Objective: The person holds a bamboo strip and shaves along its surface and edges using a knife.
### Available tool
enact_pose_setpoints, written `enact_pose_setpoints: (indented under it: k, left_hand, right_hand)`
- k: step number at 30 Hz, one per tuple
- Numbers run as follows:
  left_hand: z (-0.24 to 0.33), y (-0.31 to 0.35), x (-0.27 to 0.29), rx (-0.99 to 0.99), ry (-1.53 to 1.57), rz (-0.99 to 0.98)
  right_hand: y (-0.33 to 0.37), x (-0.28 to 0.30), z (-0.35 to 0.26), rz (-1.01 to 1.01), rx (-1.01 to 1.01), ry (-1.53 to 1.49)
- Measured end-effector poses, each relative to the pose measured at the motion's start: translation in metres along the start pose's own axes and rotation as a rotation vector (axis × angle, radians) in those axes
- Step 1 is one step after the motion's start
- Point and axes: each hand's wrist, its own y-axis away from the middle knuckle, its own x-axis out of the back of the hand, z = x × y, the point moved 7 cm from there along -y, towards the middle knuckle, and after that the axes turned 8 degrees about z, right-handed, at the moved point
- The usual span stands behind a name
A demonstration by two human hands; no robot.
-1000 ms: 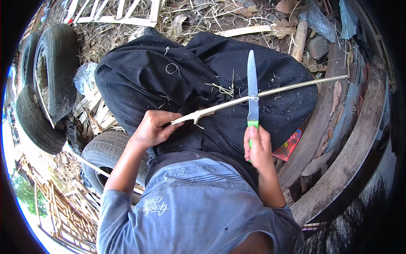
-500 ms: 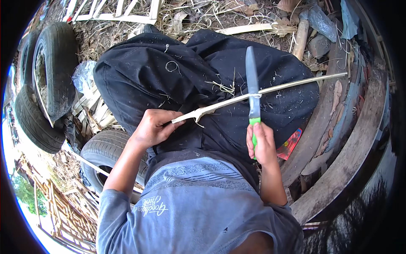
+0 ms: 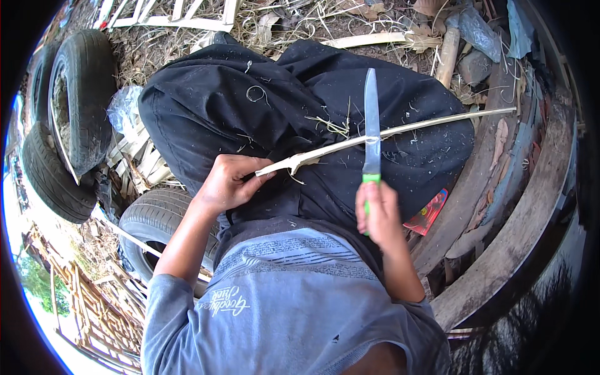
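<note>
As I look down remotely, shirt point(image 3: 281, 306): soft, faded blue-grey cloth, creased, with a darker striped band point(image 3: 300, 256) low on it.
Left hand point(image 3: 231, 181): nearly closed, thumb and fingers pinching the left end of a pale wooden strip point(image 3: 431, 125).
Right hand point(image 3: 381, 212): curled round a smooth green handle point(image 3: 371, 178); I get it slightly blurred.
Knife point(image 3: 371, 159): long, flat metal blade, tip away from the shirt, crossing the strip; a thin pale curl point(image 3: 373, 139) sits there.
Strip: slender, gently bowed, spanning the trousers point(image 3: 200, 106), with a knobby node point(image 3: 294, 164) near the left hand.
Trousers: black, wrinkled fabric, flecked with stringy shavings point(image 3: 331, 127).
Packet point(image 3: 428, 214): glossy red, beside the trousers.
Beam point(image 3: 506, 250): rough, weathered wood, curved in my fisheye.
Tyres point(image 3: 90, 100): black, ridged rubber, left side.
Frame point(image 3: 181, 24): pale, flat slats, farthest off.
</note>
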Motion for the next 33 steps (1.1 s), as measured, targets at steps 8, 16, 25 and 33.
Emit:
enact_pose_setpoints:
  k: [8,16,25,33]
  left_hand:
    - [0.000,-0.001,0.002,-0.027,-0.035,-0.014]
    - [-0.001,0.000,0.002,-0.004,-0.017,-0.012]
    - [0.001,0.000,0.006,0.007,0.036,0.037]
    - [0.001,0.002,0.003,-0.021,0.044,0.035]
  right_hand:
    - [0.003,-0.020,-0.008,-0.102,0.004,0.165]
    - [0.000,-0.024,-0.002,-0.136,-0.073,0.126]
    - [0.004,-0.053,0.006,-0.343,-0.221,-0.084]
    - [0.005,-0.031,-0.010,-0.038,-0.019,0.168]
